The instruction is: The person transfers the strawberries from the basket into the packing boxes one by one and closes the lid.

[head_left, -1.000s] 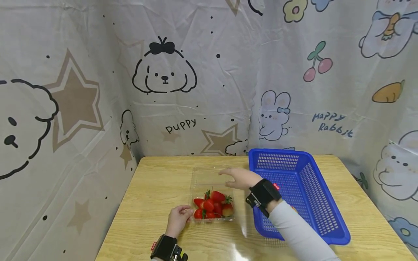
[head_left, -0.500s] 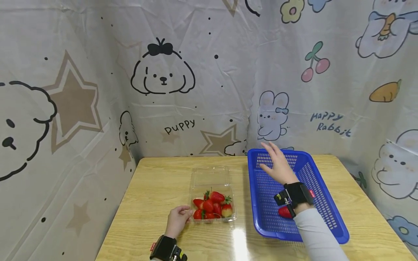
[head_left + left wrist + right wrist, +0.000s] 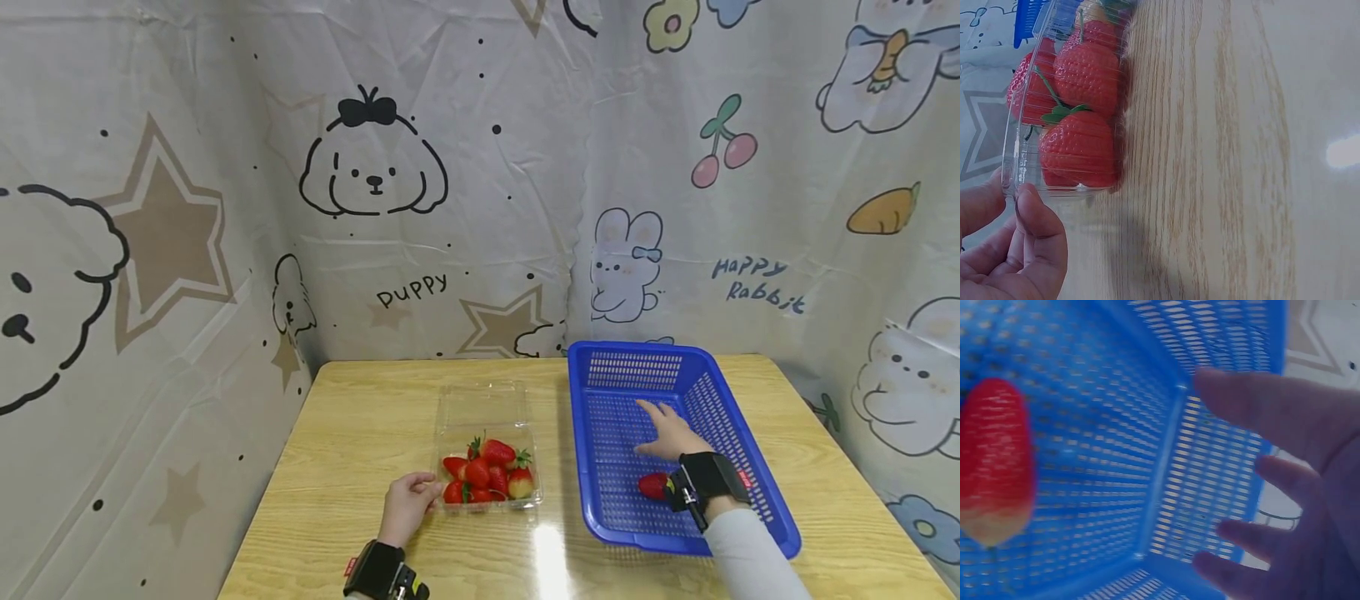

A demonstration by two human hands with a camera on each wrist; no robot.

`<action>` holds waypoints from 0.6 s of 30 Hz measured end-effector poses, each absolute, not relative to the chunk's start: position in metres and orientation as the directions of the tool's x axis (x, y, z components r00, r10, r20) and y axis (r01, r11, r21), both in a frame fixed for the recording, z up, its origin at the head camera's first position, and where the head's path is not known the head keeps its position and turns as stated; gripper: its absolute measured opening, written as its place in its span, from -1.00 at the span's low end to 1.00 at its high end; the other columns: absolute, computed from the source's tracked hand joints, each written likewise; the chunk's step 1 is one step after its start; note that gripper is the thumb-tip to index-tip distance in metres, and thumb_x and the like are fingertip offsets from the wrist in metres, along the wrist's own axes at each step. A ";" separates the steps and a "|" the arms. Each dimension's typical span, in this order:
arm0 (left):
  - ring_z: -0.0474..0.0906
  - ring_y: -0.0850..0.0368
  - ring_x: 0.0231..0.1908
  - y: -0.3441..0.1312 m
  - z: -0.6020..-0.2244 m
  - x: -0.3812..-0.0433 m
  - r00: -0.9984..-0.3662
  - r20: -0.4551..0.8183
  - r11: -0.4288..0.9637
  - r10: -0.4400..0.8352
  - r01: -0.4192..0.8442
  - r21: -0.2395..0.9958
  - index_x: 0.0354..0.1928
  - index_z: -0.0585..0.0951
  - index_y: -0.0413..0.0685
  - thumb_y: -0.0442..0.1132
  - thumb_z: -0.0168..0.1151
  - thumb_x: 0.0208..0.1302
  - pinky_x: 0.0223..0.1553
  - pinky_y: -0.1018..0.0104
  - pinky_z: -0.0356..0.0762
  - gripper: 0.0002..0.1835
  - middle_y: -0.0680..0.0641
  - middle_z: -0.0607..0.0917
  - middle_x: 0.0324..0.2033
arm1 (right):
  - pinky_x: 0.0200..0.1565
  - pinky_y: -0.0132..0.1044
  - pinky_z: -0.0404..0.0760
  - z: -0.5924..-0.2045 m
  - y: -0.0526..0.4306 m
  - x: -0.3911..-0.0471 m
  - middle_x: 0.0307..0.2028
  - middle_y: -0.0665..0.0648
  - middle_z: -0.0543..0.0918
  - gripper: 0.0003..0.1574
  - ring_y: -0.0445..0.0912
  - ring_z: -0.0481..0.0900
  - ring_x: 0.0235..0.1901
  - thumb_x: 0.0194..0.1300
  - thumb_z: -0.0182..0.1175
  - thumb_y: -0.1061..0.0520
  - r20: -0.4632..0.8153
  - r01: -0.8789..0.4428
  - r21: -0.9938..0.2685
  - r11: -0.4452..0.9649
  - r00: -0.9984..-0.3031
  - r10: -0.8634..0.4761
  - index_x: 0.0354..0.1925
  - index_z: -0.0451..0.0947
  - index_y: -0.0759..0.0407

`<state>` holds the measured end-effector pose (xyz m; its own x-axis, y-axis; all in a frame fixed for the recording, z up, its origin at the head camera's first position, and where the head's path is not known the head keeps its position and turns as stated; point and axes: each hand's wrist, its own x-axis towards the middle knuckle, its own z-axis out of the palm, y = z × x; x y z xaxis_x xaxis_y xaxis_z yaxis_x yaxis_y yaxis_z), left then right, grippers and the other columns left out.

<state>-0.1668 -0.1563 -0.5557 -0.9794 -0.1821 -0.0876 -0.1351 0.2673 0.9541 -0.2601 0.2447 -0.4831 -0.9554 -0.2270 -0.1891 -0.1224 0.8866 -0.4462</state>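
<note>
In the head view, a clear plastic clamshell box stands with its lid laid back and several red strawberries heaped in its front half. My left hand pinches the box's front left rim between thumb and fingers. The left wrist view shows that grip up close, the thumb and a fingertip on the rim. Over the blue basket my right hand hovers, fingers spread and holding nothing. A single strawberry lies on the basket floor beneath it, partly hidden by the wrist strap in the head view.
The basket has slotted walls and sits at the right of the wooden table, a gap away from the box. Behind and to both sides hangs a pale cartoon-print curtain.
My right hand has moved from over the box's lid to the basket, first toward its far end, then lower and nearer. The left hand has kept its pinch on the box.
</note>
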 end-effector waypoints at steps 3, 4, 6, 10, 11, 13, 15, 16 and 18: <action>0.57 0.02 -0.55 -0.156 -0.557 -0.167 -0.978 -0.094 0.261 -0.189 -0.142 0.955 -0.15 0.52 -0.55 -0.41 0.23 0.14 -0.50 0.18 0.59 -0.70 -0.06 0.57 -0.60 | -0.02 0.30 0.33 -0.488 0.244 -0.254 0.15 0.58 0.22 -0.04 0.47 0.20 0.11 -0.07 0.38 0.12 -0.301 -0.111 -0.436 0.893 -0.917 -0.261 0.25 0.19 0.33; 0.57 0.04 -0.56 -0.156 -0.557 -0.167 -0.977 -0.093 0.259 -0.189 -0.141 0.956 -0.15 0.52 -0.56 -0.41 0.22 0.14 -0.50 0.18 0.59 -0.71 -0.06 0.57 -0.60 | -0.01 0.27 0.34 -0.489 0.243 -0.251 0.14 0.55 0.27 -0.06 0.43 0.24 0.11 -0.09 0.39 0.13 -0.341 -0.090 -0.436 0.896 -0.904 -0.257 0.23 0.23 0.32; 0.56 0.08 -0.57 -0.156 -0.557 -0.167 -0.977 -0.093 0.253 -0.190 -0.141 0.957 -0.15 0.52 -0.56 -0.42 0.22 0.14 -0.50 0.18 0.59 -0.71 -0.06 0.57 -0.60 | -0.01 0.21 0.37 -0.488 0.241 -0.245 0.10 0.47 0.37 -0.13 0.35 0.33 0.07 -0.12 0.40 0.16 -0.401 -0.058 -0.424 0.904 -0.883 -0.245 0.19 0.32 0.27; 0.54 0.15 -0.57 -0.155 -0.556 -0.167 -0.977 -0.100 0.247 -0.187 -0.145 0.958 -0.15 0.51 -0.56 -0.42 0.21 0.15 -0.48 0.17 0.60 -0.71 -0.07 0.57 -0.59 | -0.17 0.04 0.47 -0.486 0.239 -0.236 -0.15 0.29 0.55 -0.33 0.15 0.47 -0.17 -0.21 0.40 0.24 -0.442 -0.036 -0.370 0.928 -0.872 -0.210 -0.01 0.48 0.17; 0.54 0.15 -0.57 -0.155 -0.556 -0.167 -0.977 -0.101 0.248 -0.188 -0.147 0.958 -0.15 0.51 -0.56 -0.42 0.21 0.15 -0.48 0.17 0.60 -0.71 -0.07 0.57 -0.59 | -0.24 -0.02 0.48 -0.486 0.238 -0.234 -0.23 0.23 0.56 -0.38 0.10 0.47 -0.24 -0.23 0.39 0.25 -0.442 -0.044 -0.353 0.934 -0.872 -0.209 -0.08 0.50 0.15; 0.55 0.12 -0.57 -0.155 -0.556 -0.167 -0.977 -0.103 0.251 -0.188 -0.149 0.956 -0.14 0.52 -0.56 -0.41 0.22 0.15 -0.49 0.17 0.59 -0.70 -0.07 0.57 -0.59 | -0.36 -0.13 0.47 -0.487 0.238 -0.232 -0.37 0.15 0.53 -0.49 0.04 0.44 -0.35 -0.24 0.38 0.30 -0.444 -0.050 -0.327 0.944 -0.874 -0.200 -0.20 0.51 0.12; 0.56 0.08 -0.56 -0.155 -0.556 -0.167 -0.976 -0.102 0.253 -0.190 -0.149 0.956 -0.15 0.52 -0.55 -0.41 0.22 0.15 -0.49 0.17 0.59 -0.70 -0.06 0.57 -0.59 | -0.44 -0.21 0.44 -0.488 0.237 -0.230 -0.43 0.10 0.49 -0.55 0.01 0.42 -0.41 -0.25 0.37 0.33 -0.443 -0.048 -0.314 0.948 -0.876 -0.191 -0.29 0.49 0.10; 0.57 0.07 -0.56 -0.155 -0.556 -0.167 -0.976 -0.102 0.253 -0.191 -0.149 0.956 -0.15 0.52 -0.55 -0.41 0.23 0.14 -0.49 0.17 0.59 -0.70 -0.06 0.57 -0.60 | -0.45 -0.24 0.43 -0.488 0.237 -0.230 -0.45 0.08 0.48 -0.57 0.00 0.41 -0.43 -0.25 0.36 0.35 -0.441 -0.049 -0.311 0.949 -0.877 -0.190 -0.33 0.47 0.10; 0.57 0.06 -0.56 -0.155 -0.556 -0.167 -0.976 -0.100 0.252 -0.192 -0.147 0.956 -0.15 0.52 -0.56 -0.41 0.23 0.14 -0.49 0.17 0.59 -0.70 -0.06 0.57 -0.60 | -0.48 -0.26 0.42 -0.490 0.237 -0.230 -0.47 0.08 0.47 -0.59 -0.01 0.40 -0.45 -0.26 0.34 0.38 -0.432 -0.056 -0.313 0.948 -0.881 -0.194 -0.38 0.45 0.11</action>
<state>-0.1672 -0.1551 -0.5560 -0.9763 -0.1918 -0.0998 -0.1473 0.2524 0.9563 -0.2302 0.2375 -0.4901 -0.8809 -0.1942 -0.4317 -0.0557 0.9482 -0.3128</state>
